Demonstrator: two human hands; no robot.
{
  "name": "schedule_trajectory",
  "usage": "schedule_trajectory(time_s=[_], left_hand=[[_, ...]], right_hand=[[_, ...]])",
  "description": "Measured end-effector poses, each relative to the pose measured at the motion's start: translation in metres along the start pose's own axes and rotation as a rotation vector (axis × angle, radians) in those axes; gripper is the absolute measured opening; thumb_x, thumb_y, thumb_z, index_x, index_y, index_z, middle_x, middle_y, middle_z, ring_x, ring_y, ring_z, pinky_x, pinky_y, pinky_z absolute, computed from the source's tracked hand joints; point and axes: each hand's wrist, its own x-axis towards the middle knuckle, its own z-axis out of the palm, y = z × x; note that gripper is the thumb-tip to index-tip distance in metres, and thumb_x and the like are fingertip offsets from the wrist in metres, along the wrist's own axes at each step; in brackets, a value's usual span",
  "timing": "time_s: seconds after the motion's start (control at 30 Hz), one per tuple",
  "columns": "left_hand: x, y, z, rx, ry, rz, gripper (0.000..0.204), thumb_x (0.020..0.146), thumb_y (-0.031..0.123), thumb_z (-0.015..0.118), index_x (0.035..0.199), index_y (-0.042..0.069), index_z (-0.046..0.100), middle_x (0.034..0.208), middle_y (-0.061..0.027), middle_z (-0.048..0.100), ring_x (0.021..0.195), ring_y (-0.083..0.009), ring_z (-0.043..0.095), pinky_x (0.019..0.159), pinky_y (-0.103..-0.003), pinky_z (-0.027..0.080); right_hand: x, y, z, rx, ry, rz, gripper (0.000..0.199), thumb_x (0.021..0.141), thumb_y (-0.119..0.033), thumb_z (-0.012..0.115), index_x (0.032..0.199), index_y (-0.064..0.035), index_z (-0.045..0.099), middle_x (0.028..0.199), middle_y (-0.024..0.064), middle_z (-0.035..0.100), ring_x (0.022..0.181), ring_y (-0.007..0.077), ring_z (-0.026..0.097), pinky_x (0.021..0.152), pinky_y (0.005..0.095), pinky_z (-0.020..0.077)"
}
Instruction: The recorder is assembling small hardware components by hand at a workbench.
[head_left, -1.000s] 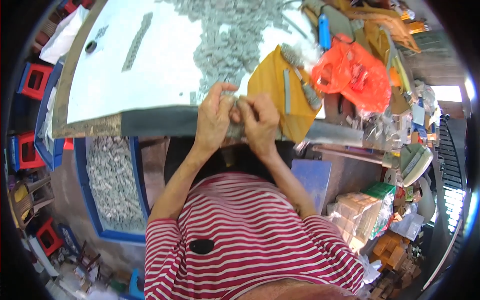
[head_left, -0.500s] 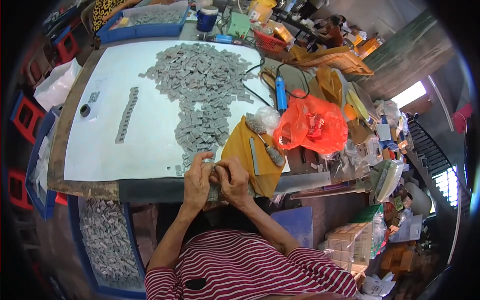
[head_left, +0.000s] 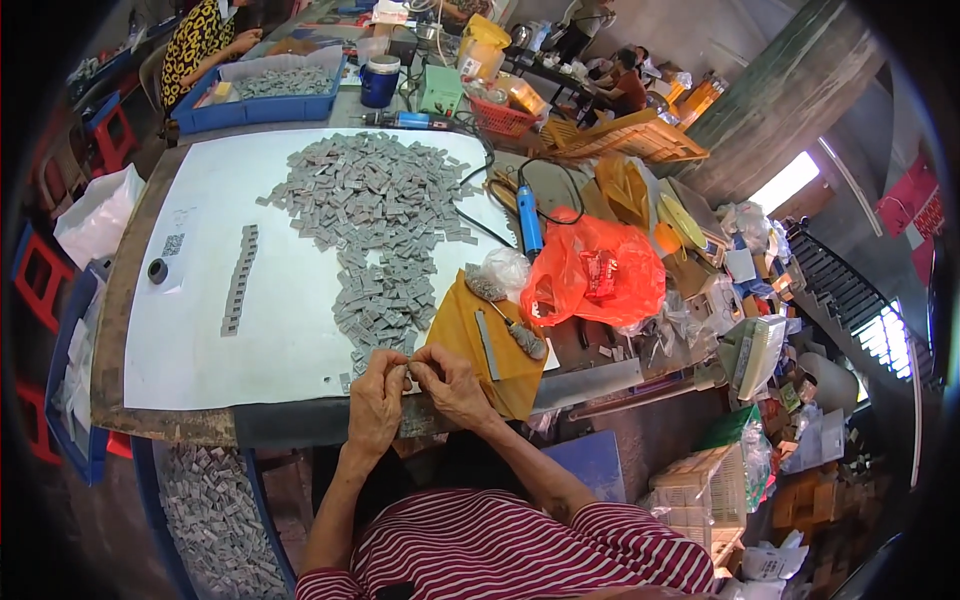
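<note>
Nearby, the left hand (head_left: 375, 402) and right hand (head_left: 456, 388) stay fingertip to fingertip over the table's near edge (head_left: 290, 426) while the view has tilted up, so the handwork seems unbroken; whether the fingers (head_left: 436, 358) clamp anything cannot be told; small grey pieces (head_left: 382, 300) heap just beyond them; farther, a blue tray (head_left: 265, 113) holds more.

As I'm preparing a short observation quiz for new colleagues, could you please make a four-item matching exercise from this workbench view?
Column one:
1. Row of grey pieces
2. Red plastic bag
3. Grey strip
4. Right hand

Column two:
A. Lying on the yellow-brown sheet
B. With fingertips close to those of the left hand
C. On the white sheet, left of the loose pile
D. Beside the blue-handled tool

Pairs: 1-C, 2-D, 3-A, 4-B.
</note>
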Motion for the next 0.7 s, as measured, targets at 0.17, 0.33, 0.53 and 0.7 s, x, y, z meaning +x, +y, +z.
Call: schedule_trajectory(time_s=[0.17, 0.33, 0.53, 0.7], left_hand=[[-0.001, 0.007, -0.006, 0.008, -0.030, 0.033, 0.010, 0.083, 0.002, 0.053, 0.093, -0.001, 0.053, 0.061, -0.0037, 0.049, 0.053, -0.0072, 0.044, 0.047, -0.023, 0.037], [-0.001, 0.018, -0.012, 0.024, -0.113, -0.057, 0.016, 0.078, 0.001, 0.058, 0.094, -0.002, 0.056, 0.069, -0.0039, 0.058, 0.060, -0.0067, 0.052, 0.054, -0.021, 0.043], [0.002, 0.028, -0.012, 0.085, -0.160, 0.029, 0.017, 0.078, 0.002, 0.059, 0.094, -0.002, 0.056, 0.069, -0.0068, 0.060, 0.061, -0.0089, 0.056, 0.055, -0.022, 0.044], [0.004, 0.037, -0.007, 0.063, -0.157, 0.108, 0.017, 0.078, 0.002, 0.058, 0.095, -0.002, 0.055, 0.066, -0.0098, 0.058, 0.058, -0.0125, 0.055, 0.053, -0.024, 0.043]], right_hand=[[0.000, -0.003, -0.004, 0.122, -0.027, 0.055, 0.013, 0.083, -0.011, 0.054, 0.085, 0.0017, 0.054, 0.064, 0.0000, 0.049, 0.057, 0.0057, 0.043, 0.049, 0.0223, 0.0362], [0.001, -0.008, -0.011, 0.120, -0.065, 0.050, 0.012, 0.084, -0.011, 0.053, 0.084, 0.0013, 0.054, 0.063, -0.0019, 0.047, 0.056, 0.0048, 0.041, 0.049, 0.0212, 0.0343], [0.000, -0.023, -0.025, 0.169, -0.114, 0.096, 0.011, 0.083, -0.011, 0.053, 0.082, 0.0000, 0.054, 0.064, -0.0033, 0.046, 0.056, 0.0034, 0.040, 0.049, 0.0188, 0.0318], [0.002, -0.032, -0.038, 0.254, -0.204, 0.122, 0.017, 0.085, -0.019, 0.057, 0.084, -0.0022, 0.056, 0.065, -0.0067, 0.045, 0.057, 0.0004, 0.038, 0.049, 0.0161, 0.0300]])
